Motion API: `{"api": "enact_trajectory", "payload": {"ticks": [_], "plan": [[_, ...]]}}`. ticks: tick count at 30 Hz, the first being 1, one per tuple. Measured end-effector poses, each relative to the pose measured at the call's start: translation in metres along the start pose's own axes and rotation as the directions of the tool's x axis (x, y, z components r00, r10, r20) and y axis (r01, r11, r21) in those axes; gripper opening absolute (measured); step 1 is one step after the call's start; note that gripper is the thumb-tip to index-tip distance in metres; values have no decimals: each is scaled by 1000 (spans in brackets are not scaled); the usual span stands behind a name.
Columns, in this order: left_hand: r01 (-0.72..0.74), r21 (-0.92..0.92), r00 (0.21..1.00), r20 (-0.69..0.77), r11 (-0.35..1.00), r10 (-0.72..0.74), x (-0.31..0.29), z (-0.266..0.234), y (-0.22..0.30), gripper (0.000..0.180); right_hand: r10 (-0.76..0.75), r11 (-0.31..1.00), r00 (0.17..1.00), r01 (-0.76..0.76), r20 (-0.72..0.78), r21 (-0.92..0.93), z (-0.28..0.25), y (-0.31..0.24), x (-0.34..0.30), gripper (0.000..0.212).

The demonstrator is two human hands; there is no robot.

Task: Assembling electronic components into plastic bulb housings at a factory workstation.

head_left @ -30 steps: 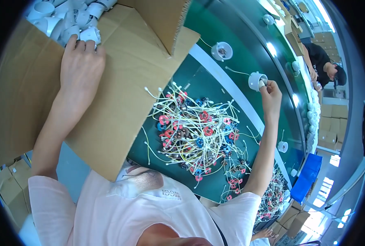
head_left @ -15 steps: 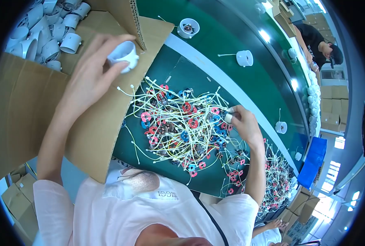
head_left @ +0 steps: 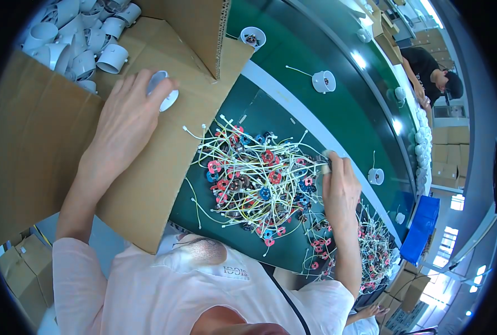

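My left hand is closed round a white plastic cup-shaped housing, thumb on its near side, over a flap of the cardboard box. The cup is tilted, and my fingers cover part of it. Across the green work surface, my right hand pinches at the far right edge of a heap of small wired parts, red, blue and dark discs with pale connector leads. Pale covers show on its fingertips. A dark bit shows beside them, but what they hold is too small to name.
Many white housings fill the box at far left. Beyond a pale rail runs a green conveyor belt carrying cups, some with leads. A second wired heap and a blue bin lie right. A co-worker stands across the line.
My left hand has shifted left relative to the box, and the cup in it has turned. My right fingers are closer together at the heap's edge. The whole view has shifted slightly.
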State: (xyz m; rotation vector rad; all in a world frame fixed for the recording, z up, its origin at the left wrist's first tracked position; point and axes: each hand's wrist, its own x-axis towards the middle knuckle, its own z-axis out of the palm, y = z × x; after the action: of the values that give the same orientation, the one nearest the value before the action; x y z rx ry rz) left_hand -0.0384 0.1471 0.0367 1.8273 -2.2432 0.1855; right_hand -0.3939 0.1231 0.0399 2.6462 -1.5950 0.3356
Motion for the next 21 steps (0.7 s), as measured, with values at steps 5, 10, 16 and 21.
{"api": "enact_trajectory", "payload": {"ticks": [5, 10, 16, 21], "plan": [[165, -521, 985, 44, 837, -167, -2, 1, -2, 50, 363, 793, 887, -455, 286, 405, -29, -10, 7, 29], [106, -648, 994, 70, 754, -80, 6, 1, 1, 50, 152, 685, 929, -344, 336, 642, -32, 10, 4, 29], [105, -628, 994, 84, 771, -68, 9, 2, 0, 50, 280, 876, 951, -310, 135, 370, -49, -23, 3, 27], [111, -701, 990, 19, 704, -138, 7, 7, -4, 57, 219, 887, 971, -241, 100, 394, -66, -28, -2, 30]]}}
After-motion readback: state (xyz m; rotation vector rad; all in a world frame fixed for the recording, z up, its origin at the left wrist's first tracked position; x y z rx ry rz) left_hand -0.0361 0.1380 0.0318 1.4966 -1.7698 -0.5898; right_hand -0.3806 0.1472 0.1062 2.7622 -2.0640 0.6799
